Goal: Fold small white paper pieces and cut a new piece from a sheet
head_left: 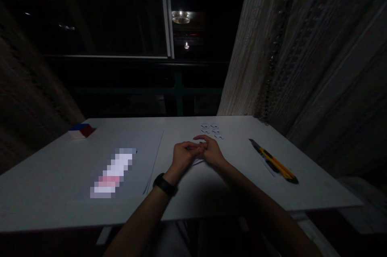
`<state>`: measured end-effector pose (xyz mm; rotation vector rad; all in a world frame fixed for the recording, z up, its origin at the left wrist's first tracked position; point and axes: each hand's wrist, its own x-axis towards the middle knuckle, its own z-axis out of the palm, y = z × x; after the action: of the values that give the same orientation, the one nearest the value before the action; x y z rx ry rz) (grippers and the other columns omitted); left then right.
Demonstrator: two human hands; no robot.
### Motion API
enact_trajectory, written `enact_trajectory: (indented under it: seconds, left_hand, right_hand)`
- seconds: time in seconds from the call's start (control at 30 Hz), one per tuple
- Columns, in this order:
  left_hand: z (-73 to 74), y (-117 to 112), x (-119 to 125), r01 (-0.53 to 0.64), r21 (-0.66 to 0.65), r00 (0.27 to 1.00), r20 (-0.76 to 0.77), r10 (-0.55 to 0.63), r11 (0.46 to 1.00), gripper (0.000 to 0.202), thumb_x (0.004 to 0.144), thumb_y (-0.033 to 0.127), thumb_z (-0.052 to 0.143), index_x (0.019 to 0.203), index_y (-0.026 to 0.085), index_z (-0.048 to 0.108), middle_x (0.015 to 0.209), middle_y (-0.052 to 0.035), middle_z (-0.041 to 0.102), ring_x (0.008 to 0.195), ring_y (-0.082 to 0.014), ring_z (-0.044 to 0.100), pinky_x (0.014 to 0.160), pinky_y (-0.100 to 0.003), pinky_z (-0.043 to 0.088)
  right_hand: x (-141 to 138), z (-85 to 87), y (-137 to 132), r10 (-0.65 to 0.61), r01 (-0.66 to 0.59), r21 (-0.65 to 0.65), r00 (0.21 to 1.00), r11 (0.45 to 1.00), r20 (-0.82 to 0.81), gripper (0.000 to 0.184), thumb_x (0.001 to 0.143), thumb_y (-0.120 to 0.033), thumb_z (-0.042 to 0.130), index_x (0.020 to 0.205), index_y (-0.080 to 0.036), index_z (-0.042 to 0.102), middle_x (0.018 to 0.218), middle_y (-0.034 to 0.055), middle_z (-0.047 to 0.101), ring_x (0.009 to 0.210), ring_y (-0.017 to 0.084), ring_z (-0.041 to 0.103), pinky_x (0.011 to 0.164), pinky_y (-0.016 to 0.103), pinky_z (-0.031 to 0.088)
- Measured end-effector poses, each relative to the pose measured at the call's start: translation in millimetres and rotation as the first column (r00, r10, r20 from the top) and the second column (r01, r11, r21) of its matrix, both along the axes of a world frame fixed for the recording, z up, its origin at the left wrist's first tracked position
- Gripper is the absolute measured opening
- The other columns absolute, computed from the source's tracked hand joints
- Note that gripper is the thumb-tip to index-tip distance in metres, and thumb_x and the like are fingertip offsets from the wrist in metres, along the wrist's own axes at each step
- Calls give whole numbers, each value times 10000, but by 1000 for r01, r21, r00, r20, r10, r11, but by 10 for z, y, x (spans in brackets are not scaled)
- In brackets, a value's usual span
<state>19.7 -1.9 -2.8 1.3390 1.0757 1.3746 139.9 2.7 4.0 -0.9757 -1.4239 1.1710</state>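
Fingers of left hand [182, 153] and right hand [213, 152] bent and touching, any pinch impossible to tell; white paper [198, 161] just below, partly hidden; best handled lightly, low over counter [39, 184], without nudging small pale pieces [216, 132] beyond.

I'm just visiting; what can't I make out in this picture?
All in the head view:
- Anything held between the left hand and right hand: they overlap.
- Most of the white piece beneath: hands cover it.
- Details on the small pieces: too small and dim.
- What lies under the pixelated patch: mosaic blocks hide it.
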Motion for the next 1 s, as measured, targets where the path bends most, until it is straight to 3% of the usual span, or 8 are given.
enact_trajectory:
  seconds: [0.13,0.27,0.4,0.63,0.77,0.87,1.0]
  left_hand:
    - [28,-17,-3,-10,50,998,-68,14,999,198,507,257,756,655,136,706,622,-60,664,613,-183,606,599,-284,459]
    - [59,-28,-18,-68,120,984,-154,87,990,194,538,314,745,654,160,718,693,-71,674,691,-193,609,658,-289,454]
    - [63,-35,-13,-92,94,985,-138,105,991,232,541,345,744,674,155,721,706,-79,672,683,-195,608,635,-289,454]
    - [60,-54,25,-97,72,981,-160,108,993,200,505,332,758,612,169,716,626,-52,657,653,-188,594,620,-281,442]
    - [34,1,1,-100,-18,995,13,100,995,265,491,329,770,652,129,704,624,-63,663,600,-170,589,580,-273,441]
    - [23,47,-46,-120,-85,969,205,135,989,323,477,329,782,698,111,692,690,-79,679,642,-168,604,622,-279,460]
    - [21,76,-89,-114,-168,915,365,170,979,358,478,341,787,722,100,682,707,-76,677,649,-154,603,648,-282,468]
  right_hand:
    - [18,2,21,-12,13,-2,1000,1000,19,442,450,-176,692,871,-168,559,426,-101,478,415,87,461,443,197,361]
    - [46,10,17,19,-21,50,999,999,40,530,433,-145,699,940,-170,544,471,-89,536,476,109,516,497,211,398]
    - [34,5,6,101,-100,78,995,992,-11,603,437,-135,701,1010,-181,517,559,-69,588,575,139,578,557,231,432]
    - [5,-43,61,48,-49,-70,999,996,-19,417,436,-120,693,829,-167,559,482,-73,555,458,116,528,469,225,420]
    - [146,52,53,238,-240,-56,971,969,-31,529,467,-161,736,965,-180,558,689,-33,626,634,140,601,607,282,483]
    - [308,143,43,298,-298,-55,954,953,-24,625,485,-154,755,1070,-224,546,892,0,609,769,137,604,686,282,486]
    - [360,109,61,383,-386,-121,922,914,-47,731,472,-126,768,1140,-252,500,860,-2,597,769,144,612,646,267,488]
